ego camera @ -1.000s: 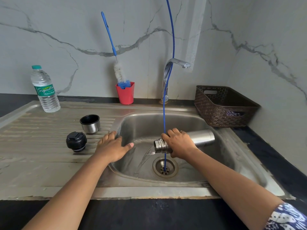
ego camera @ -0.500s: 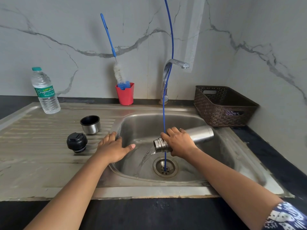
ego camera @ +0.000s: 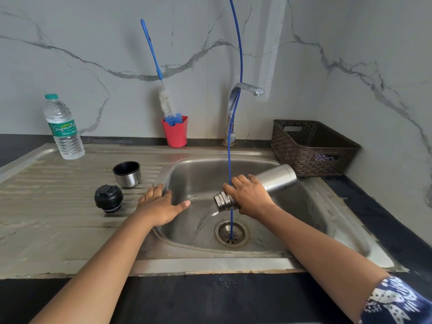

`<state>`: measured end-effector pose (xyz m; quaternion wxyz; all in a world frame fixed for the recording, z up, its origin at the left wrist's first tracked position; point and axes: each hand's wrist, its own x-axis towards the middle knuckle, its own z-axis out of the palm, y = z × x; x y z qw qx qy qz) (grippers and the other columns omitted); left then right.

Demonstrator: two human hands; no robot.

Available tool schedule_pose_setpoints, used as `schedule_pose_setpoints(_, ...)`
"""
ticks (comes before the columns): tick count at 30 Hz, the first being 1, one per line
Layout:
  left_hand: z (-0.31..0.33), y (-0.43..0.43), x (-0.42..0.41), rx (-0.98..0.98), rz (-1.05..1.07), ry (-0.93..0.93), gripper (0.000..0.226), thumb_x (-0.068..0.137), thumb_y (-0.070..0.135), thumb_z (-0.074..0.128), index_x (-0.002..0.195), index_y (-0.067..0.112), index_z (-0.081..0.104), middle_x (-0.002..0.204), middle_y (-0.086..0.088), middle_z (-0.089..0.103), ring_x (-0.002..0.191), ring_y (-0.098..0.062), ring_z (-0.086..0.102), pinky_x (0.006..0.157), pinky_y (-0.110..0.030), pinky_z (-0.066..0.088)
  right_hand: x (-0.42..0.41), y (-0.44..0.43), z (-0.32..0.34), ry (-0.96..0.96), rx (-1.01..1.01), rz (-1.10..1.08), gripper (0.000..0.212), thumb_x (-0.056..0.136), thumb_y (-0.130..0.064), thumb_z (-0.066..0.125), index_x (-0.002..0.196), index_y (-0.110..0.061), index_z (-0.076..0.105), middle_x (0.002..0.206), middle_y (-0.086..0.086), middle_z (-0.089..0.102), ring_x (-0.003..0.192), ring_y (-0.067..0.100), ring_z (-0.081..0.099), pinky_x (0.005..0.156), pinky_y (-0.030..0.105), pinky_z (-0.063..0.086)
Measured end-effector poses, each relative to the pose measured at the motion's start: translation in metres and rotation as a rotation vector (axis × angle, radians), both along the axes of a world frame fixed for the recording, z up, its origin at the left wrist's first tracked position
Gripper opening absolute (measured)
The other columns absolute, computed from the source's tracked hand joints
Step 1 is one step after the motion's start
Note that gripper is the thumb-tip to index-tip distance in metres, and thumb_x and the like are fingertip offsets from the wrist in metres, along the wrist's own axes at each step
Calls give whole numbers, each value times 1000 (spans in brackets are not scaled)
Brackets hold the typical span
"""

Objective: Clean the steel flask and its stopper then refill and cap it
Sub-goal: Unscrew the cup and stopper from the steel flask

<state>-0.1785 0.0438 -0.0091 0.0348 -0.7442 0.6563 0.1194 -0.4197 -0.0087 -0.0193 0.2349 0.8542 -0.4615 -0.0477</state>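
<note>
As our right hand (ego camera: 248, 199), curled round the flask (ego camera: 277, 177), tilts it further, rinse water (ego camera: 205, 219) drains, readying refill; left hand (ego camera: 161, 205) flat on sink (ego camera: 161, 170) rim.

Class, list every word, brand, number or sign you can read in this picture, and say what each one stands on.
"Signatu": white script on the green label of the water bottle; the rest of the word curves out of view.
Small print above and below it on that label: too small to read.
Steel flask and black stopper: no readable text.
</note>
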Motion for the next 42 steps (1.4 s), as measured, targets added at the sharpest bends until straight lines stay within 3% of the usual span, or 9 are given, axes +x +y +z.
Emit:
schedule_pose_setpoints(14,-2,-1,1,2,-6,2,87,89,74,17,154,17,9,161,-3,-10,148,-24,-11,118,-42,0,0,0,0,33,-81,42,67,80,-26,69,136,-22,34,128,8,46,120,27,44,108,49,30)
schedule_pose_setpoints(26,0,-1,0,20,-3,-10,87,89,73,18,155,18,7,161,-3,-12,148,-25,-12,119,-42,0,3,-1,1,53,-201,127,63,72,-26,75,129,-25,48,120,8,55,112,27,52,105,49,35)
schedule_pose_setpoints(42,-3,0,1,3,6,15,92,90,72,21,152,13,-11,160,-4,-15,148,-23,-11,119,-38,-1,2,0,3,-11,-278,138,76,56,-27,86,124,-26,54,115,9,60,108,28,57,101,51,40)
